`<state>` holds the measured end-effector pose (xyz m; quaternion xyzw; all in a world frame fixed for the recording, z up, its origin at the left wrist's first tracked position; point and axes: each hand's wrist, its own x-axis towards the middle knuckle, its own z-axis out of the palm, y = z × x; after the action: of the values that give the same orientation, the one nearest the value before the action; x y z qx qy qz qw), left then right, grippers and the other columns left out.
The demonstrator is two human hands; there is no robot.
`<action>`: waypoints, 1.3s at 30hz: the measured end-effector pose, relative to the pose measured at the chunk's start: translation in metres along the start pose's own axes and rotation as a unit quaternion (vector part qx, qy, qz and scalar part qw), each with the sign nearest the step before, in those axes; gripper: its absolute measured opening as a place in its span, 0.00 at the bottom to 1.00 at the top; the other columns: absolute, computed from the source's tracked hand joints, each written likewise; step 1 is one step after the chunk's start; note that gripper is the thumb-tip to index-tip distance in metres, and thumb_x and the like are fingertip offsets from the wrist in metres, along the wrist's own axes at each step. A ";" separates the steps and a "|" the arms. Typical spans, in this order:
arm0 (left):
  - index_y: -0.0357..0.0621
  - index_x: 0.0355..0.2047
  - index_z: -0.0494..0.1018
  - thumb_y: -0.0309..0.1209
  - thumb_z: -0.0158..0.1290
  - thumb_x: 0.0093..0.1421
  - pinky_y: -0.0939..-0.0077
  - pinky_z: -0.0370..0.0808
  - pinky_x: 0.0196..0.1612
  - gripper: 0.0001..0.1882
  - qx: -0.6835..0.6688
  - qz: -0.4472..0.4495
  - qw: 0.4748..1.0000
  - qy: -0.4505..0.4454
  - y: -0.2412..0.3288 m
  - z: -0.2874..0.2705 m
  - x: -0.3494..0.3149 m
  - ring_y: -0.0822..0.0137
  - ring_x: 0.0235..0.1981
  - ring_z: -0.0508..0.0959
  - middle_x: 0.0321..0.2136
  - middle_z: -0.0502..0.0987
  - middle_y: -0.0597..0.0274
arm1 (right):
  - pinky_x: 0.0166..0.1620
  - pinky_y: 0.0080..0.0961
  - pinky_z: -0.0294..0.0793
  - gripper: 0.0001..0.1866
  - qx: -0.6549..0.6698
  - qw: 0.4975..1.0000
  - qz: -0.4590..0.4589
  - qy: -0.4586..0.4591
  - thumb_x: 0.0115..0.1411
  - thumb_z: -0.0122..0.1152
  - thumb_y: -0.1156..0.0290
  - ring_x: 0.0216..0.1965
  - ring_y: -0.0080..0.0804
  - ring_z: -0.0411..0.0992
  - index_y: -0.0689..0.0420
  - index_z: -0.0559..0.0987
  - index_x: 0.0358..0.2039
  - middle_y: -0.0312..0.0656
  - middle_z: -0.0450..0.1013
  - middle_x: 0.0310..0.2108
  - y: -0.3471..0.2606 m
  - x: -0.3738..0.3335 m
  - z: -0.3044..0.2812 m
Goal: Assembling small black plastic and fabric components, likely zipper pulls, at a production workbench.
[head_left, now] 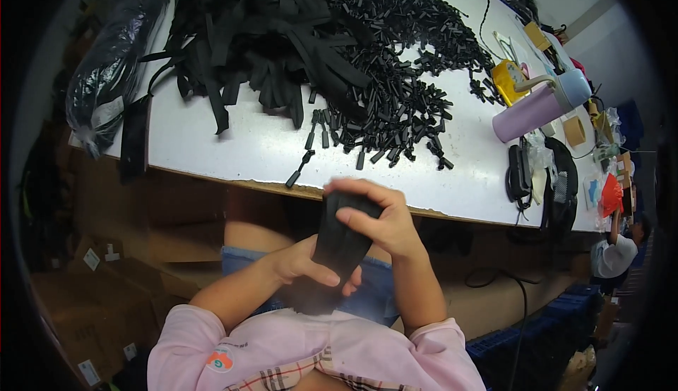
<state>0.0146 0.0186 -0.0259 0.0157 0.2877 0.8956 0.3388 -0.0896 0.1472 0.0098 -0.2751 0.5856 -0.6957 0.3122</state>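
Over my lap, just off the table's front edge, I hold a dark, flat, folded black fabric piece [341, 246]. My right hand [385, 221] grips its upper end, with the thumb across the face and the fingers around the far edge. Around the lower end is my left hand [307, 265], its thumb lying on the front and fingertips showing at the right side. The lowest part of the piece is blurred. Beyond my hands, small black tabs with cord loops [395, 119] lie heaped on the white table [233, 152].
Black fabric strips [282, 45] are piled at the back left, beside a plastic-wrapped black bundle [113, 66]. A purple bottle [530, 114], a yellow tape roll [508, 80] and a black pouch [560, 186] stand right. Cardboard boxes [106, 306] sit lower left; another person [613, 253] is far right.
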 end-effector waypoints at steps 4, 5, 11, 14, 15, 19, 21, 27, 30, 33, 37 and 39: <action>0.34 0.33 0.67 0.26 0.56 0.37 0.60 0.67 0.45 0.20 -0.014 -0.012 1.000 -0.010 -0.015 -0.003 -0.004 0.60 0.29 0.74 0.27 0.71 0.52 | 0.46 0.23 0.64 0.14 -0.054 0.998 -0.016 -0.043 0.44 0.57 0.80 0.41 0.30 0.67 0.63 0.74 0.36 0.44 0.70 0.37 0.005 -0.005 0.000; 0.34 0.32 0.67 0.26 0.56 0.37 0.59 0.66 0.46 0.19 -0.022 -0.008 1.000 -0.005 -0.015 -0.003 -0.003 0.60 0.28 0.74 0.27 0.71 0.53 | 0.45 0.23 0.64 0.14 -0.045 0.999 0.000 -0.023 0.44 0.57 0.80 0.41 0.30 0.68 0.63 0.75 0.35 0.44 0.71 0.37 0.003 -0.005 0.000; 0.37 0.39 0.64 0.22 0.56 0.40 0.65 0.71 0.40 0.23 -0.050 0.004 0.998 0.041 -0.016 0.002 -0.003 0.61 0.30 0.74 0.31 0.70 0.56 | 0.44 0.22 0.65 0.19 -0.141 0.988 -0.064 -0.023 0.43 0.58 0.79 0.40 0.29 0.67 0.62 0.72 0.40 0.42 0.70 0.37 0.000 -0.006 0.005; 0.37 0.41 0.62 0.19 0.53 0.41 0.62 0.73 0.37 0.23 -0.093 0.018 0.987 0.127 -0.006 0.006 -0.012 0.58 0.28 0.74 0.34 0.69 0.54 | 0.47 0.23 0.63 0.28 -0.026 0.993 -0.050 0.102 0.43 0.61 0.75 0.46 0.31 0.64 0.62 0.65 0.47 0.43 0.64 0.44 0.014 -0.018 0.004; 0.36 0.40 0.63 0.20 0.51 0.42 0.63 0.73 0.36 0.22 -0.076 0.061 0.988 0.120 -0.002 0.004 -0.012 0.58 0.28 0.74 0.32 0.70 0.53 | 0.48 0.26 0.61 0.33 0.023 0.994 -0.031 0.105 0.42 0.63 0.73 0.47 0.32 0.63 0.61 0.61 0.50 0.44 0.62 0.46 0.012 -0.025 0.005; 0.34 0.38 0.62 0.22 0.47 0.45 0.70 0.71 0.35 0.17 -0.035 0.241 0.956 0.162 0.030 0.014 -0.007 0.61 0.29 0.74 0.27 0.70 0.54 | 0.53 0.33 0.54 0.54 0.006 0.995 0.009 -0.096 0.38 0.67 0.66 0.50 0.35 0.59 0.57 0.40 0.58 0.47 0.57 0.51 0.012 -0.044 0.016; 0.36 0.42 0.59 0.23 0.46 0.47 0.69 0.72 0.35 0.19 -0.044 0.302 0.926 0.223 0.040 0.019 0.001 0.61 0.30 0.74 0.28 0.70 0.55 | 0.49 0.28 0.60 0.40 -0.046 0.993 0.022 -0.102 0.45 0.62 0.69 0.45 0.29 0.61 0.60 0.50 0.54 0.46 0.60 0.46 0.028 -0.046 0.026; 0.40 0.45 0.57 0.23 0.46 0.48 0.65 0.72 0.40 0.21 -0.133 0.247 0.950 0.140 0.040 0.021 0.010 0.63 0.31 0.74 0.30 0.69 0.54 | 0.26 0.13 0.68 0.12 0.179 0.955 0.218 -0.093 0.54 0.51 0.73 0.23 0.21 0.68 0.62 0.66 0.39 0.37 0.67 0.24 0.037 -0.053 0.032; 0.37 0.38 0.63 0.23 0.46 0.48 0.66 0.73 0.38 0.15 -0.090 0.228 0.957 0.158 0.035 0.004 0.013 0.66 0.27 0.73 0.30 0.70 0.54 | 0.26 0.20 0.69 0.13 0.182 0.950 0.242 -0.072 0.52 0.54 0.70 0.22 0.25 0.69 0.64 0.68 0.36 0.40 0.68 0.22 0.039 -0.051 0.031; 0.35 0.29 0.67 0.22 0.46 0.48 0.75 0.72 0.33 0.07 0.078 0.225 0.941 0.239 0.032 -0.001 0.012 0.72 0.24 0.71 0.25 0.70 0.57 | 0.32 0.25 0.70 0.22 -0.354 0.935 -0.003 -0.021 0.47 0.59 0.63 0.25 0.35 0.70 0.65 0.69 0.39 0.48 0.70 0.26 0.038 -0.050 0.021; 0.35 0.30 0.68 0.23 0.49 0.46 0.78 0.70 0.27 0.08 0.461 0.260 0.768 0.362 0.022 0.005 0.016 0.69 0.23 0.73 0.23 0.72 0.58 | 0.23 0.14 0.68 0.18 -0.184 0.962 -0.045 0.195 0.42 0.61 0.78 0.19 0.23 0.69 0.63 0.70 0.36 0.41 0.70 0.21 0.026 -0.051 0.011; 0.36 0.31 0.68 0.24 0.50 0.45 0.76 0.70 0.27 0.10 0.523 0.289 0.723 0.348 0.020 0.008 0.020 0.65 0.23 0.73 0.24 0.72 0.55 | 0.23 0.12 0.66 0.19 -0.225 0.945 -0.153 0.181 0.42 0.61 0.79 0.19 0.20 0.67 0.64 0.69 0.37 0.40 0.69 0.21 0.009 -0.048 0.021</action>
<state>-0.0110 0.0230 -0.0117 -0.0402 0.7894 0.6002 -0.1226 -0.0418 0.1695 0.0038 -0.2943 0.7241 -0.6234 0.0208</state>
